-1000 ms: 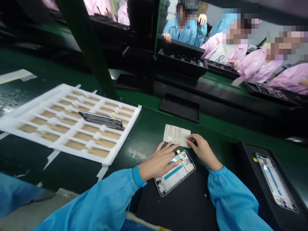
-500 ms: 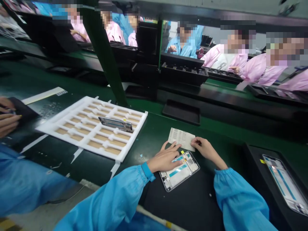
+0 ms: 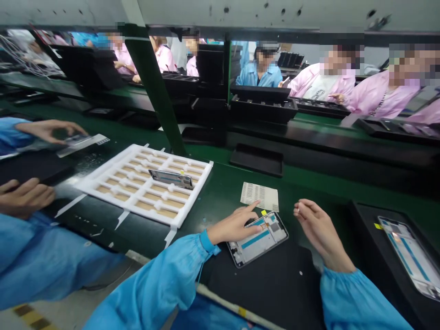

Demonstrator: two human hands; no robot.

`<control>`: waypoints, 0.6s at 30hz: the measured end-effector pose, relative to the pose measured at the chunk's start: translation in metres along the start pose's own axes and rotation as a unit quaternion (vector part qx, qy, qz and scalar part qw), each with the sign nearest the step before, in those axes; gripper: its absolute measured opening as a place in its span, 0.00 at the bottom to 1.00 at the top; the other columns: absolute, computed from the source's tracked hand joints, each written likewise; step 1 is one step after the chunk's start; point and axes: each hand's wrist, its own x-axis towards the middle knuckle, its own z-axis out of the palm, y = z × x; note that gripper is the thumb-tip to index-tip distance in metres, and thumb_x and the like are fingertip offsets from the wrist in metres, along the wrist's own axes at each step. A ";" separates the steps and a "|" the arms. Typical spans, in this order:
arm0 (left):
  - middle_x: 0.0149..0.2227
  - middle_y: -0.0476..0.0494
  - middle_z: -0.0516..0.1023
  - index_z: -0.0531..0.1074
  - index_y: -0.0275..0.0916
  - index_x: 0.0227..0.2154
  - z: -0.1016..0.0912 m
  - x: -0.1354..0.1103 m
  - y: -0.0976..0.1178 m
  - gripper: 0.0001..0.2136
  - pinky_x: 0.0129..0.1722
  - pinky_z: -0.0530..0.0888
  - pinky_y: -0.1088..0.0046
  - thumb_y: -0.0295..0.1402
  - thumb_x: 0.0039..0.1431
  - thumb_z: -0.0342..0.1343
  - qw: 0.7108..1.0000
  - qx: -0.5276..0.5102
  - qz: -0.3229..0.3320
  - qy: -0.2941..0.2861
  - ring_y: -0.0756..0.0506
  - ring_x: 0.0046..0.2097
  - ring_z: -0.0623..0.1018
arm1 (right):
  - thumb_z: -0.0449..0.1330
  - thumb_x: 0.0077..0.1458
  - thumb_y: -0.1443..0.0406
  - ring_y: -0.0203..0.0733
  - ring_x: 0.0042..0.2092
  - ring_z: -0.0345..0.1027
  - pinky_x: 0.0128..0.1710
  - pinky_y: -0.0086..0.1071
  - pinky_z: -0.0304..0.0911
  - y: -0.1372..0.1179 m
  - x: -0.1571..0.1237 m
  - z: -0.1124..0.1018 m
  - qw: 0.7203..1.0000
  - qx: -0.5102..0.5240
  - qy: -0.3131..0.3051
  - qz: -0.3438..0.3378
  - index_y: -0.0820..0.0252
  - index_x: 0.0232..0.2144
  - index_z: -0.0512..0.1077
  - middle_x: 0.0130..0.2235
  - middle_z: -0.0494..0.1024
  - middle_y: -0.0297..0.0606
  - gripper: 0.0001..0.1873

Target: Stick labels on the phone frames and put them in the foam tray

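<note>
A phone frame lies inside up on a black mat in front of me. My left hand rests on its left end, index finger stretched toward the white sticker sheet beyond it. My right hand hovers to the right of the frame, above the mat, with thumb and fingertips pinched on something tiny and pale that I cannot make out.
A white foam tray with one phone frame across it sits to the left. Another phone frame lies in a black holder at the right. A neighbour's hands work at the far left. Several people sit beyond the green conveyor.
My right hand has lifted off the sticker sheet and drawn back to the right, pinched. My left hand stays on the phone frame. The view has swung left and up, revealing the neighbour's hands.
</note>
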 end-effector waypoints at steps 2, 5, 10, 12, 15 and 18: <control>0.51 0.40 0.78 0.71 0.40 0.40 -0.009 -0.008 0.018 0.13 0.44 0.72 0.70 0.44 0.68 0.48 1.000 -0.020 -0.014 0.003 0.41 0.49 0.79 | 0.74 0.41 0.56 0.39 0.37 0.73 0.39 0.31 0.72 -0.012 -0.024 -0.002 0.999 -0.027 -0.018 0.014 0.57 0.36 0.76 0.36 0.79 0.38 0.21; 0.36 0.50 0.81 0.73 0.43 0.42 -0.016 -0.020 0.045 0.11 0.34 0.68 0.74 0.41 0.69 0.48 1.000 0.012 -0.025 0.002 0.46 0.37 0.80 | 0.73 0.43 0.57 0.43 0.40 0.75 0.40 0.31 0.73 -0.031 -0.061 -0.004 0.991 -0.118 -0.062 -0.005 0.58 0.35 0.77 0.37 0.80 0.41 0.17; 0.39 0.52 0.82 0.75 0.45 0.42 -0.002 -0.034 0.067 0.08 0.34 0.67 0.73 0.32 0.68 0.50 0.992 0.118 0.021 -0.049 0.44 0.41 0.81 | 0.66 0.54 0.61 0.38 0.34 0.75 0.35 0.28 0.72 -0.048 -0.115 -0.001 0.951 -0.260 -0.113 -0.123 0.53 0.40 0.77 0.38 0.79 0.37 0.09; 0.41 0.50 0.82 0.74 0.44 0.45 0.010 -0.037 0.067 0.10 0.36 0.67 0.71 0.29 0.69 0.49 0.989 0.135 0.043 -0.037 0.44 0.42 0.81 | 0.63 0.57 0.65 0.36 0.35 0.75 0.37 0.26 0.71 -0.047 -0.127 0.001 0.935 -0.288 -0.125 -0.164 0.51 0.42 0.75 0.40 0.78 0.35 0.09; 0.49 0.49 0.80 0.69 0.43 0.53 0.024 -0.042 0.064 0.12 0.42 0.69 0.70 0.32 0.68 0.52 0.991 0.106 0.079 0.024 0.44 0.48 0.80 | 0.61 0.58 0.70 0.33 0.35 0.75 0.39 0.25 0.70 -0.041 -0.136 0.006 0.924 -0.304 -0.169 -0.162 0.49 0.46 0.69 0.39 0.76 0.31 0.15; 0.48 0.51 0.81 0.70 0.43 0.50 0.031 -0.045 0.061 0.11 0.43 0.69 0.72 0.35 0.67 0.55 0.989 0.051 0.118 0.078 0.48 0.47 0.80 | 0.58 0.59 0.74 0.32 0.36 0.73 0.39 0.24 0.70 -0.037 -0.137 0.013 0.919 -0.304 -0.213 -0.135 0.49 0.46 0.65 0.38 0.73 0.30 0.17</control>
